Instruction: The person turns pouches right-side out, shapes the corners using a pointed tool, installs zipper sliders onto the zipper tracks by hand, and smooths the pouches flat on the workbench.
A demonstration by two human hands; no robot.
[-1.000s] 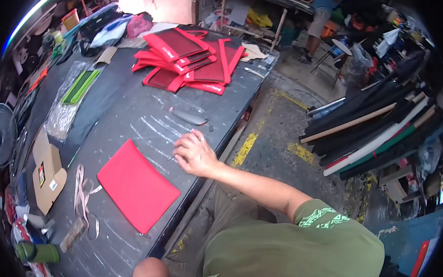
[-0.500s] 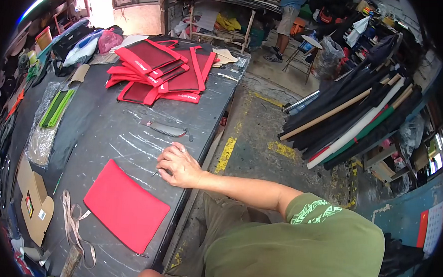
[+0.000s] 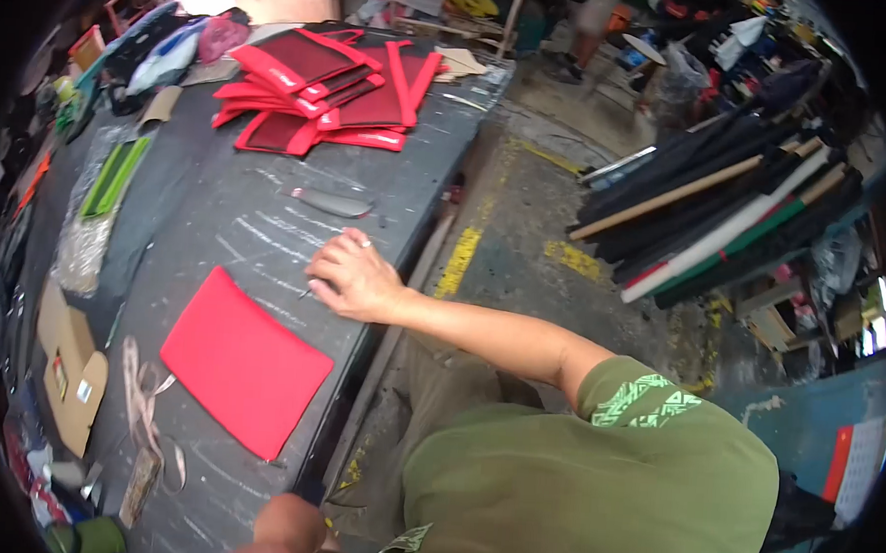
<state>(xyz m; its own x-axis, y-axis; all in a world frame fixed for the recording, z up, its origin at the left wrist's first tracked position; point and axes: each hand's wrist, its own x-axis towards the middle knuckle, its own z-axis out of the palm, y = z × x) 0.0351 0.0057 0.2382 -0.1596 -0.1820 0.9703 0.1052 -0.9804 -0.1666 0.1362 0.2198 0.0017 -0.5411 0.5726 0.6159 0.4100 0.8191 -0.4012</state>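
My right hand point(image 3: 353, 277) rests near the table's right edge, its fingers curled. A thin dark tip pokes out by the fingers, too small to name. Below it lies a flat red zip pouch point(image 3: 245, 364), apart from the hand. A dark, slightly curved tool point(image 3: 332, 203), blurred, lies just beyond the fingers. Farther up, several red-edged dark mesh pouches point(image 3: 309, 64) are stacked loosely. Of my left arm point(image 3: 292, 519), only a bent part shows at the bottom edge. Its hand is out of sight.
The dark table point(image 3: 201, 214) bears chalk-like marks. On its left are a tape measure point(image 3: 134, 391), a cardboard piece point(image 3: 77, 383) and a green item point(image 3: 115, 181) on clear plastic. Fabric rolls point(image 3: 706, 220) lean at right. A person's legs point(image 3: 588, 34) show at the back.
The view has tilted, so the table and its contents appear higher. More of my left arm shows at the bottom. My right hand keeps its curled pose beside the pouch.
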